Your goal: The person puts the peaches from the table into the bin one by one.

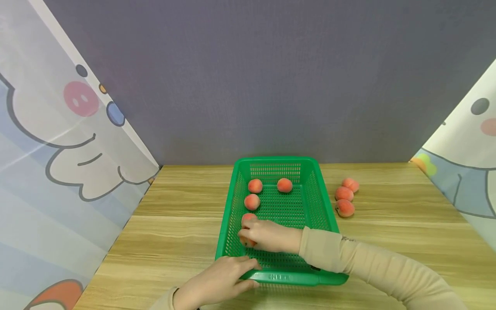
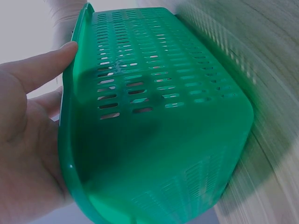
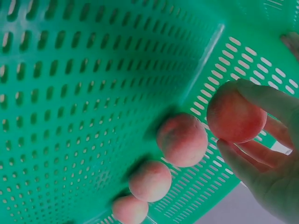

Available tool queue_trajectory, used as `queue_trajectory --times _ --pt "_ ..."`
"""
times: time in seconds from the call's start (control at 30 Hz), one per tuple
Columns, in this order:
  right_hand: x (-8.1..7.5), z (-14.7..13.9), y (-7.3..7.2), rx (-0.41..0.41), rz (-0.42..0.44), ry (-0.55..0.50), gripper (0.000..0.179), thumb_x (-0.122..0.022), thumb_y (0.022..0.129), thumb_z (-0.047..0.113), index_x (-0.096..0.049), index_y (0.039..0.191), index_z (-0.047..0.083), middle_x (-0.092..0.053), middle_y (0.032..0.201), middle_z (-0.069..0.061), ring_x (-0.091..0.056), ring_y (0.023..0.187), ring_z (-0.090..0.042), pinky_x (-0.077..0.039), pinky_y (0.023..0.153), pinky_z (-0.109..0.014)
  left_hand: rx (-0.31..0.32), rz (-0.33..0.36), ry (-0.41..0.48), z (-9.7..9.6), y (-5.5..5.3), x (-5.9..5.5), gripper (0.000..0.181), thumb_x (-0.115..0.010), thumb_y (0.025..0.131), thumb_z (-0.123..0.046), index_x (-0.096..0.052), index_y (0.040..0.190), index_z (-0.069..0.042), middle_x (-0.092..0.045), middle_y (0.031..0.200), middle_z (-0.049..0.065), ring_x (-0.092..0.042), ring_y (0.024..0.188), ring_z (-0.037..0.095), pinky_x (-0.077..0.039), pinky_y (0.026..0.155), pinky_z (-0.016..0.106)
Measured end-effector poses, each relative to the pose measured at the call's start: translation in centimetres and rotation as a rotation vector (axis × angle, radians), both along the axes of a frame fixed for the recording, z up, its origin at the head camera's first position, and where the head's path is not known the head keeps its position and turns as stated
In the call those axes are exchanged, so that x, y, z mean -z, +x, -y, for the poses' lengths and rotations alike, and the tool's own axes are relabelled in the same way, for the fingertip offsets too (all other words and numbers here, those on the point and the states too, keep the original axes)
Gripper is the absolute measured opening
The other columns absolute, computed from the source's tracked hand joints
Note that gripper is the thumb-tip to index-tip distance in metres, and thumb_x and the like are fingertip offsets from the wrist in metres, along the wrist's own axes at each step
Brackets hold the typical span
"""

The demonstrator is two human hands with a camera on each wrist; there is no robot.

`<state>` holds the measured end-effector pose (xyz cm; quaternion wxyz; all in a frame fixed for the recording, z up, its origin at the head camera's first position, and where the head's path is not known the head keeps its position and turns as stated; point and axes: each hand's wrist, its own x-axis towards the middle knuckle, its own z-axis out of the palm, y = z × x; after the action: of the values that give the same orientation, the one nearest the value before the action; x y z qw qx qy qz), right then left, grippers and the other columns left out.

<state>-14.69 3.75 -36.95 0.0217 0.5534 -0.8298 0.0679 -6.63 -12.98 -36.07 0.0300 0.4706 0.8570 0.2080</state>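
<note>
the head camera looks forward and down from well above, taking in the whole green perforated basket (image 1: 286,277) and the wood-grain tabletop (image 1: 186,206). the left wrist camera, tilted sideways, faces the basket's outside up close; the right wrist camera looks closely inside, sharing the row of peaches (image 3: 150,181) with the head view.
</note>
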Motion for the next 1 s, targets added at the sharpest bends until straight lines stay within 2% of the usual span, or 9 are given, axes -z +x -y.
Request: queue_trajectory --times 0.37,0.77,1.0 --pt "0.5 0.3 0.2 -0.007 -0.031 0.068 0.018 -0.07 0.075 0.014 -0.059 0.09 0.015 -0.048 0.084 0.007 -0.043 0.069 0.0 -0.034 0.06 -0.004 0.001 0.004 0.01 0.0 0.0 0.1 0.021 -0.057 0.086 -0.027 -0.058 0.1 -0.012 -0.059 0.084 -0.008 -0.041 0.06 -0.01 -0.038 0.06 0.006" --pt "1.2 0.6 0.3 -0.004 -0.023 0.106 0.016 -0.071 0.075 0.015 -0.06 0.086 0.017 -0.047 0.079 0.009 -0.043 0.07 -0.001 -0.033 0.057 -0.006 0.006 0.003 0.004 0.1 0.0 0.0 0.022 -0.056 0.086 -0.028 -0.058 0.101 -0.012 -0.061 0.086 -0.006 -0.039 0.058 -0.01 -0.038 0.06 0.007" --pt "1.5 0.7 0.2 0.001 -0.005 0.112 0.014 -0.07 0.076 0.013 -0.061 0.086 0.018 -0.047 0.079 0.009 -0.042 0.071 -0.002 -0.033 0.057 -0.007 0.002 -0.007 0.003 0.0 0.0 0.0 0.022 -0.055 0.087 -0.03 -0.058 0.101 -0.012 -0.06 0.087 -0.007 -0.042 0.062 -0.01 -0.04 0.062 0.009"
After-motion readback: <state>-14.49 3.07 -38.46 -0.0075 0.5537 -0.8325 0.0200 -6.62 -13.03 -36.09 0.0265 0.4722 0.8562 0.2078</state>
